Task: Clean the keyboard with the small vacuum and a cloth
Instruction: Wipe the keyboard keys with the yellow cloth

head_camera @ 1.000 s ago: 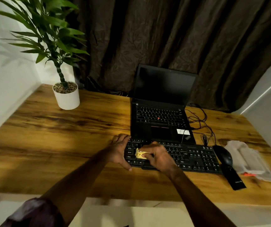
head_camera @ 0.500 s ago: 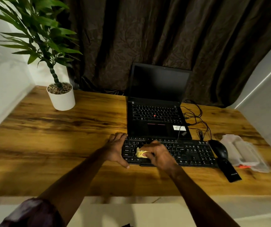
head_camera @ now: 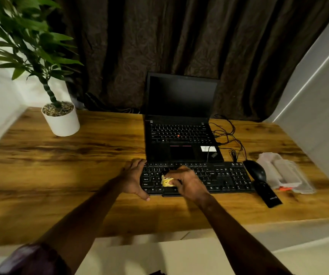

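A wooden counter (head_camera: 70, 167) stands before a dark curtain (head_camera: 159, 46). At its back left corner a leafy plant (head_camera: 30, 46) grows from a white pot (head_camera: 62, 124) topped with pebbles. An open black laptop (head_camera: 179, 135), screen dark, sits mid-counter, with thin black cables (head_camera: 229, 135) tangled just right of it. A black mouse (head_camera: 256, 171) lies beside clear plastic packaging (head_camera: 284, 173).

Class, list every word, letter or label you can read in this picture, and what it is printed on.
"Q", "W", "A", "Z": keyboard, left-end keys, just legible.
"Ctrl", "Alt": keyboard, bottom row.
Laptop keys, the white sticker on the laptop, and the white print on the black bar: too small or blurred to read.
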### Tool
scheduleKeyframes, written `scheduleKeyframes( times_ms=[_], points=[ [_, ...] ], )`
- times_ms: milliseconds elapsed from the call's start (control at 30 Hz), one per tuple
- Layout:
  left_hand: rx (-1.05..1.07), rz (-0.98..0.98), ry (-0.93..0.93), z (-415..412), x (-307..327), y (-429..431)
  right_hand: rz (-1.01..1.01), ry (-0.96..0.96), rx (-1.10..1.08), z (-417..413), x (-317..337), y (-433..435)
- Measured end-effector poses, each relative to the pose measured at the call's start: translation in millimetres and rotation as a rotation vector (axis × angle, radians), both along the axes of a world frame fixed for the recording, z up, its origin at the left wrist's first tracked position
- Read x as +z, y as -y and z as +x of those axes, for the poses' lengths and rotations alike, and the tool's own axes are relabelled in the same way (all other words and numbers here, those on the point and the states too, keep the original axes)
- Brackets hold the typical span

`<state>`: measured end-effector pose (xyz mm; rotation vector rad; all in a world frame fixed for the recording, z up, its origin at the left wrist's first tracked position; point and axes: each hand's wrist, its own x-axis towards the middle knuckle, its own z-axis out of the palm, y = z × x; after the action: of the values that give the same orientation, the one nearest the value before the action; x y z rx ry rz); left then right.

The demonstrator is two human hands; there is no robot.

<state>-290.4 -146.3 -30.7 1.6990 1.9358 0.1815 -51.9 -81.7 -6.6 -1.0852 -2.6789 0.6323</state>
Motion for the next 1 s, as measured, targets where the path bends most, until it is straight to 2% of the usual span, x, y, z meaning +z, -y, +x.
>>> scheduleKeyframes(
  times_ms=[167, 467, 700, 867, 1000],
  points=[
    [0.002, -0.012, -0.012, 3.0, 2.6, -0.4, 0.016, -0.019, -0.094, 28.9, 3.1, -4.3],
    [-0.02, -0.078, -0.033, 8.4, 7.4, -1.9, 0.051, -0.064, 0.035, -12.0, 7.2, 14.1],
    [-0.012, -0.079, -0.018, 10.4, 10.6, -3.5, 0.071, -0.052, -0.103, 46.6, -1.2, -7.7],
    [-0.092, -0.027, -0.277, 24.4, 18.3, -7.2, 0.062, -0.053, -0.09, 33.1, -0.8, -2.2],
    [-0.089, -0.013, -0.306, 28.7, 14.6, -10.1, 0.054, -0.073, 0.0, 4.8, -0.4, 5.8]
  ],
)
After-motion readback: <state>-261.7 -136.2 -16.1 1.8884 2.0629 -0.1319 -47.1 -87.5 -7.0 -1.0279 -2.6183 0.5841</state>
